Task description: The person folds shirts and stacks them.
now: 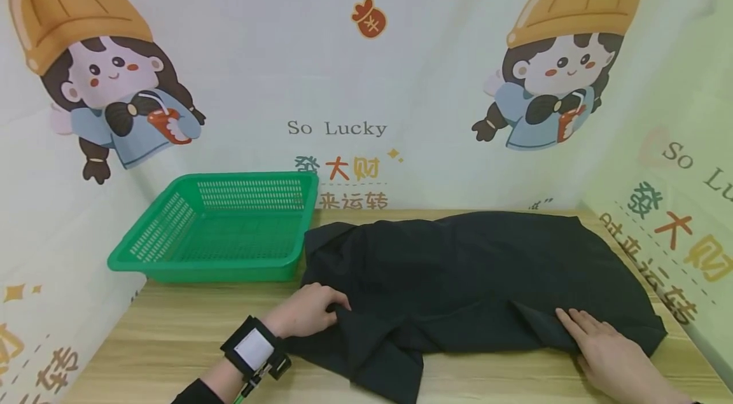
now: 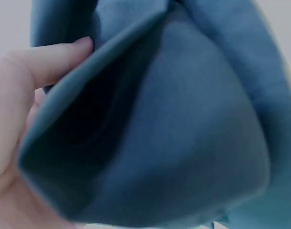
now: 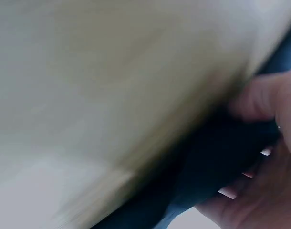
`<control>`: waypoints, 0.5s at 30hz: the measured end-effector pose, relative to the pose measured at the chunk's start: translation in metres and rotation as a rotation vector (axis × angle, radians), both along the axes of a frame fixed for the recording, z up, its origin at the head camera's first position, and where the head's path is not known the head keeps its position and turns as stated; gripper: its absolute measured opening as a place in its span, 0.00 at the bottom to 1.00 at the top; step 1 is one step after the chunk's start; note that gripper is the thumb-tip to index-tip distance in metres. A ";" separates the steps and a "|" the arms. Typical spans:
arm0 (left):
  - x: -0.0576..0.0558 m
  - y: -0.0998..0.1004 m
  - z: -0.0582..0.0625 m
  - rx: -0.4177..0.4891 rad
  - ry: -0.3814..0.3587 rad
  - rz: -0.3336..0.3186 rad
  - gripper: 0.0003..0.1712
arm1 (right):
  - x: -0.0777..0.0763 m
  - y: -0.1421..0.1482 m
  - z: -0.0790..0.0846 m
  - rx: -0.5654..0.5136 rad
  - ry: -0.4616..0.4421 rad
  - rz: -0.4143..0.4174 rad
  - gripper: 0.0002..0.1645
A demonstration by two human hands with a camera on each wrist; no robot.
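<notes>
So your dark cloth (image 1: 487, 264) is lying wide across the table (image 1: 189, 321), right of the green basket (image 1: 212, 273), with its near side rumpled and a flap sticking out toward you on the left. It looks near black from your head, bluer up close.

Your left hand (image 1: 312, 310) has a proper pinch near the left end — fingers curled, thumb on the fabric, a bit of cloth caught between. The left wrist view shows the material bowed into a hollow fold there, so I'd say that grip is what gives you control of the loose end.

Your right hand (image 1: 609, 353) is well apart, near the right end, fingers fairly straight over the near edge. Thumb's at the edge too, but the right wrist view is blurry — can't tell if you're pinching or just pressing. Hands that far apart probably help the edge between them lie straighter.

Basket's up at the back left, at most just touching the cloth, so it leaves your hands room. Printed backdrop (image 1: 435, 105) behind it all.
</notes>
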State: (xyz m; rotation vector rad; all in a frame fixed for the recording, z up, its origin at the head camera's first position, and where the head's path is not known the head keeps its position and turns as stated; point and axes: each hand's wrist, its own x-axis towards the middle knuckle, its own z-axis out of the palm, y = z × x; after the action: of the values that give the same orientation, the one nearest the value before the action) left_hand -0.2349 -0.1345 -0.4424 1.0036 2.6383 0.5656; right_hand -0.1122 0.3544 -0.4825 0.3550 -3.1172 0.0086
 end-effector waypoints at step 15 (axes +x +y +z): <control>0.024 -0.026 0.018 0.117 -0.013 -0.110 0.09 | 0.010 0.055 0.051 -0.279 -0.271 0.017 0.26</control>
State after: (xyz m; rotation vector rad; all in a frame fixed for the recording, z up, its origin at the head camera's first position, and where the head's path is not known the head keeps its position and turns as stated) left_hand -0.2105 -0.1606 -0.4243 1.1662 2.5451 0.7057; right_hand -0.1020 0.4091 -0.4317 0.4032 -3.3083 0.5287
